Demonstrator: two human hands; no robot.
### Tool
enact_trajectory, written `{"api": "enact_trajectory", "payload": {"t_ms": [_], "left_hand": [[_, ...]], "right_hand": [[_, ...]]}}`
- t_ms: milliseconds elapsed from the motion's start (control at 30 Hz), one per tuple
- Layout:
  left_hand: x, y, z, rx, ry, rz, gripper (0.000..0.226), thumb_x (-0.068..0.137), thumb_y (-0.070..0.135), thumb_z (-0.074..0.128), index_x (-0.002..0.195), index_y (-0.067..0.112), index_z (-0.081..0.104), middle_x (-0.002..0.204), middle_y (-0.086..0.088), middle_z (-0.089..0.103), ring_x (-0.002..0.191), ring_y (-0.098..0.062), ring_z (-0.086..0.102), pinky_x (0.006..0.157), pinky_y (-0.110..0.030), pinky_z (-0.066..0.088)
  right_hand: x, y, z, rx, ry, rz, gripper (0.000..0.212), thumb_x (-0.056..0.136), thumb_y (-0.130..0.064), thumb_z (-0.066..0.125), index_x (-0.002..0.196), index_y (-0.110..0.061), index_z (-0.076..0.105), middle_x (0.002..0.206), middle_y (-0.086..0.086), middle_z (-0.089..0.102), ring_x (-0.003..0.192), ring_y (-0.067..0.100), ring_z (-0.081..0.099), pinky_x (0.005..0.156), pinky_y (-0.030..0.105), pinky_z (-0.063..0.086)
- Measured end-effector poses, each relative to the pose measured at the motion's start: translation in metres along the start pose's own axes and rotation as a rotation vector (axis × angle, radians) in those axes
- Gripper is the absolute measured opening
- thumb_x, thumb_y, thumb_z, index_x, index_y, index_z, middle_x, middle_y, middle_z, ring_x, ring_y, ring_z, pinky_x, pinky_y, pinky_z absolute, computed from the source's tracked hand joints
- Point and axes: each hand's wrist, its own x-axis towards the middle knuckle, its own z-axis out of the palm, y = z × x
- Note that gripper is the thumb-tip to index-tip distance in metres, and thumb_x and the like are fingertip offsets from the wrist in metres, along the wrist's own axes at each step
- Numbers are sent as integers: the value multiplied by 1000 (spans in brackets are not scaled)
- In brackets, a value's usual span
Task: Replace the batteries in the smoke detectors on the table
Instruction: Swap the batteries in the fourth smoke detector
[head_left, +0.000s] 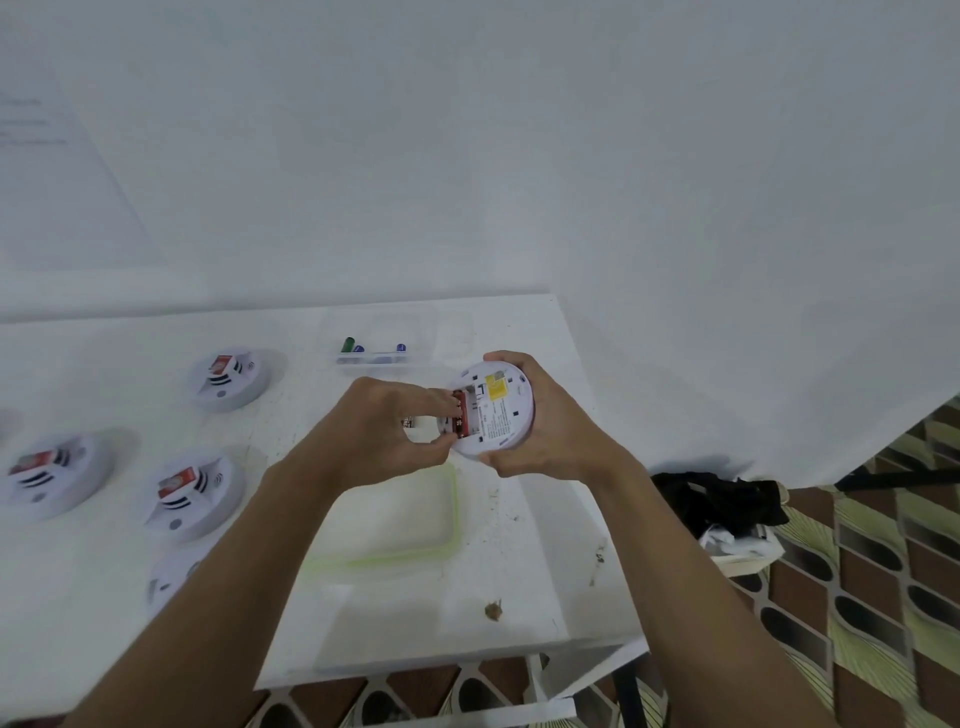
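My right hand grips a round white smoke detector above the table, its back with a yellow label facing me. A red battery sits in its open compartment at the left edge. My left hand pinches at that battery with fingertips and thumb. Three more white detectors lie on the table to the left, each with a red battery on top: one at the back, one in the middle, one at the far left. Part of another detector shows under my left forearm.
A clear plastic box holding green and blue batteries stands at the back of the white table. A clear lid with a green rim lies under my arms. Black and white stuff sits off the table's right edge on the patterned floor.
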Motion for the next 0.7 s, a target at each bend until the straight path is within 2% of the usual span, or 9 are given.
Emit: {"api": "enact_trajectory", "payload": {"t_ms": [100, 167, 267, 333, 433, 533, 700], "left_hand": [[-3, -3, 0, 28, 36, 14, 33, 66, 22, 82, 97, 9, 78, 95, -1, 77, 97, 2, 60, 79, 6, 38], [-3, -6, 0, 38, 51, 2, 34, 68, 28, 79, 96, 11, 79, 92, -1, 77, 94, -3, 62, 77, -1, 43], [-4, -13, 0, 47, 39, 7, 35, 72, 38, 66, 94, 15, 79, 81, 1, 76, 70, -9, 65, 60, -23, 52], [-3, -17, 1, 67, 51, 35, 32, 71, 35, 62, 89, 16, 80, 73, 1, 73, 56, -12, 62, 49, -29, 51], [-5, -22, 0, 55, 79, 85, 24, 73, 27, 63, 84, 14, 79, 70, 1, 71, 56, -15, 64, 48, -28, 51], [-5, -27, -3, 49, 117, 122, 22, 75, 24, 63, 83, 12, 79, 71, 1, 72, 59, -12, 65, 51, -28, 52], [-8, -34, -4, 17, 149, 132, 22, 74, 21, 65, 84, 8, 80, 75, -1, 75, 66, -8, 66, 62, -19, 52]], "right_hand": [[4, 0, 6, 15, -9, 13, 91, 64, 1, 90, 137, -25, 42, 124, -3, 62, 112, 20, 64, 76, 44, 62], [8, 0, 10, 2, -10, 16, 92, 64, 2, 89, 137, -25, 41, 123, -4, 63, 111, 19, 64, 77, 41, 62], [14, 0, 14, -28, -15, 25, 92, 64, 2, 89, 138, -25, 41, 121, -6, 62, 110, 15, 64, 79, 33, 59], [16, -3, 17, -39, -23, 25, 92, 64, 1, 90, 138, -24, 41, 121, -7, 62, 109, 12, 64, 80, 29, 57], [21, -7, 19, -38, -28, 28, 91, 66, -3, 91, 138, -24, 40, 122, -7, 62, 110, 11, 64, 81, 26, 55], [23, -10, 21, -29, -11, 29, 88, 67, -6, 92, 137, -24, 41, 124, -7, 62, 114, 13, 63, 88, 32, 57], [26, -12, 27, -41, 9, 31, 86, 68, -8, 92, 135, -26, 43, 125, -5, 63, 116, 15, 64, 96, 42, 56]]}}
